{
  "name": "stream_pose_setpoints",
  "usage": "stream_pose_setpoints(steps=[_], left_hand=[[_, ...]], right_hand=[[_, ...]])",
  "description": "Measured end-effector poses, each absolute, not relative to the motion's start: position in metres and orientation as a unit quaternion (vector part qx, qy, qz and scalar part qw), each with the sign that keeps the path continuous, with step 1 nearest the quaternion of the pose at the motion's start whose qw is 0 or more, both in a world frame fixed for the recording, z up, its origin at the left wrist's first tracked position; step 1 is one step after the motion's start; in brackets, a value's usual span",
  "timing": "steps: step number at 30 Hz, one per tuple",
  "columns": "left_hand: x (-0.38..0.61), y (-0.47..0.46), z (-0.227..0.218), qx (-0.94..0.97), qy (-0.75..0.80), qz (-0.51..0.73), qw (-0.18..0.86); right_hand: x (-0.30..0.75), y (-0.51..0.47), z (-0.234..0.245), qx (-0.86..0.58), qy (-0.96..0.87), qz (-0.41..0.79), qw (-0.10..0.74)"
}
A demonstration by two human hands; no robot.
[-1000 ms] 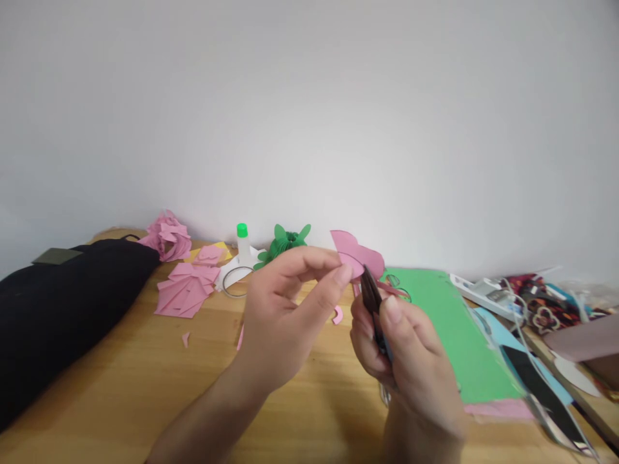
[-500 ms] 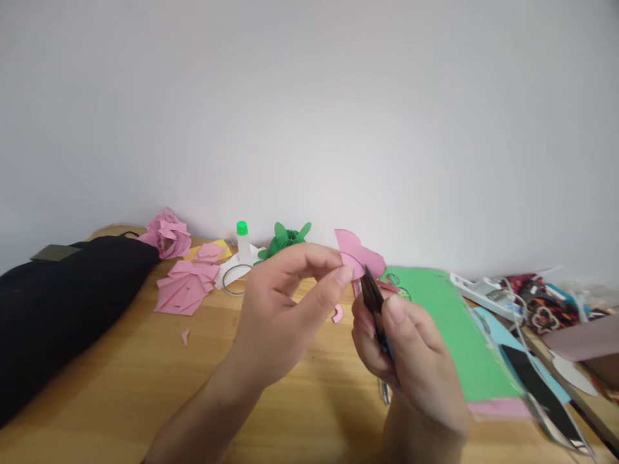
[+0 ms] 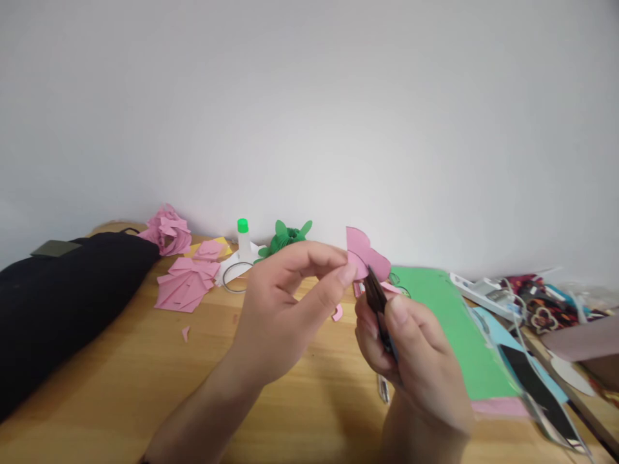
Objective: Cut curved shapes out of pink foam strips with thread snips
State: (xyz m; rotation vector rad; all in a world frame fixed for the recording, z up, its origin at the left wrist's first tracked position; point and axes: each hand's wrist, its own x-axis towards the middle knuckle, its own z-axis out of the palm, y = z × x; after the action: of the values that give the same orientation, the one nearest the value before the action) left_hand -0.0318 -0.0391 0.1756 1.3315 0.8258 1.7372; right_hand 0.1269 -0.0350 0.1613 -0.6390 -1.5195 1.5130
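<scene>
Steadying a lobed, curved-edged pink paper piece [image 3: 362,253] above the light-brown wooden table [image 3: 290,412].
Thumb and forefinger of the left hand [image 3: 285,309] are pinched together on the paper's left side, seemingly to brace the thin piece while leaving its right part exposed; the right hand [image 3: 418,354] is clamped round a dark, pointed tool, apparently scissors [image 3: 378,298], its tip at the paper's lower edge, though whether it overlaps or only touches is unclear. Lifting the paper off the wood probably gives the tool room to angle. Behind, a white, green-capped glue stick [image 3: 244,240] stands upright; a flat green sheet [image 3: 449,322] lies to the right.
</scene>
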Motion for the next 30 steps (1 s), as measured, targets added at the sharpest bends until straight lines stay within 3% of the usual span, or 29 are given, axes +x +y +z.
stream_pose_setpoints(steps=[30], left_hand=[[-0.0331,-0.0367,0.178,0.538,0.316,0.661,0.417]], right_hand=[[0.1277,-0.0336,0.161,-0.261,-0.606,0.611,0.438]])
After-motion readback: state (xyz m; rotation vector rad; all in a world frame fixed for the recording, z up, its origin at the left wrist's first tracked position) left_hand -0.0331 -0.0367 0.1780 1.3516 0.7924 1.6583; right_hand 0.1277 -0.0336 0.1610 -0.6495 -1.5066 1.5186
